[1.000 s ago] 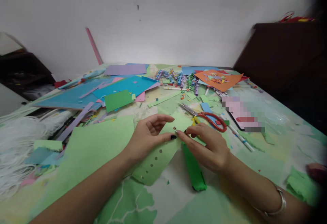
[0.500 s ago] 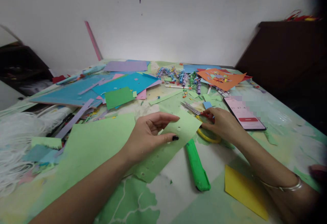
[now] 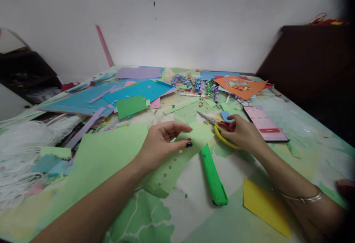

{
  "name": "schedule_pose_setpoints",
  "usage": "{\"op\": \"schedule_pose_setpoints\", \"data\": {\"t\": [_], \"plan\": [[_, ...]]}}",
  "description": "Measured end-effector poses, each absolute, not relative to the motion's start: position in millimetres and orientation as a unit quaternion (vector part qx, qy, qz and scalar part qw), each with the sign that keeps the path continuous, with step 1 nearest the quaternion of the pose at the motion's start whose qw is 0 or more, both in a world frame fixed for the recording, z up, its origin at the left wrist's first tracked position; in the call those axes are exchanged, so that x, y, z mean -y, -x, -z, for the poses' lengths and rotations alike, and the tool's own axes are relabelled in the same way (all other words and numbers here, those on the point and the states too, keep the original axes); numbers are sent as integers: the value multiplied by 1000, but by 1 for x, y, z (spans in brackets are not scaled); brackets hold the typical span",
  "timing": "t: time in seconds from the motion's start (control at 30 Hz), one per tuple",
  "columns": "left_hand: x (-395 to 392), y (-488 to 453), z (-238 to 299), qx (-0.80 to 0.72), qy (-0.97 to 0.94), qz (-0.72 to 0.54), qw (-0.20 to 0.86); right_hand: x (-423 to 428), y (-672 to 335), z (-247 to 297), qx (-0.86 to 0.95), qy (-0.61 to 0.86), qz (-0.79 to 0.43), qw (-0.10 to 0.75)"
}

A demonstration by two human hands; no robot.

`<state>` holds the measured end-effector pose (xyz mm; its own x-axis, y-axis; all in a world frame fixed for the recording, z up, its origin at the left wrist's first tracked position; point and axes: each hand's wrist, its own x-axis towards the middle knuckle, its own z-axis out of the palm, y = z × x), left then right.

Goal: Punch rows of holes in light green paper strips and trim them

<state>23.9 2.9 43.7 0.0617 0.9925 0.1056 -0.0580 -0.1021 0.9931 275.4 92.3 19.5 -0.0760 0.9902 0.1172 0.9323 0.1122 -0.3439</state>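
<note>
My left hand [image 3: 159,143] holds a light green sheet with a row of punched holes [image 3: 177,165], its thumb and fingers curved around the sheet. Part of that sheet lies behind the hand. My right hand [image 3: 244,132] has its fingers closed at the handles of a pair of scissors [image 3: 212,119], one handle red and one yellow. The blades point left, slightly apart. A larger light green sheet [image 3: 108,154] lies under and beside my left forearm. Between the two hands, nearer to me, is a bright green long-bodied tool [image 3: 213,180], its kind unclear.
A phone with a timer [image 3: 263,124] lies beyond my right wrist. Yellow paper [image 3: 263,206] is near my right forearm. White cord [image 3: 22,161] heaps at the left. Blue sheets [image 3: 133,91], curled paper pieces [image 3: 198,84] and orange paper with scraps [image 3: 240,87] lie at the back.
The punched sheet has tilted and its far corner has shifted left, away from my right hand. My right hand now has its fingers more around the scissors' handles, and the yellow handle has shifted.
</note>
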Motion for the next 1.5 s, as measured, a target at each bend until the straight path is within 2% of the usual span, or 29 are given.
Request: {"op": "schedule_pose_setpoints", "data": {"t": [0.13, 0.23, 0.33, 0.43, 0.5, 0.67, 0.8, 1.03, 1.5], "plan": [[-2, -25, -46, -461, -520, -508, 509, -93, -280, -24, 705, 659, -145, 219], [-2, -23, -49, -462, -519, -504, 513, -92, -281, -32, 659, 638, -274, 289], [-5, -18, -53, -466, -526, -499, 507, -88, -280, -38, 625, 545, -410, 379], [-8, -11, -57, -471, -545, -483, 498, -85, -280, -40, 666, 454, -418, 418], [-9, -7, -60, -472, -561, -474, 488, -81, -282, -42, 719, 419, -382, 402], [-11, 1, -66, -460, -580, -472, 479, -70, -290, -56, 873, 318, -218, 298], [-11, 6, -70, -449, -581, -473, 487, -66, -293, -64, 921, 255, -135, 263], [-11, 11, -71, -454, -607, -449, 473, -65, -291, -64, 924, 245, -165, 243], [-12, 11, -69, -432, -596, -421, 530, -62, -286, -61, 935, 233, -133, 232]]}}
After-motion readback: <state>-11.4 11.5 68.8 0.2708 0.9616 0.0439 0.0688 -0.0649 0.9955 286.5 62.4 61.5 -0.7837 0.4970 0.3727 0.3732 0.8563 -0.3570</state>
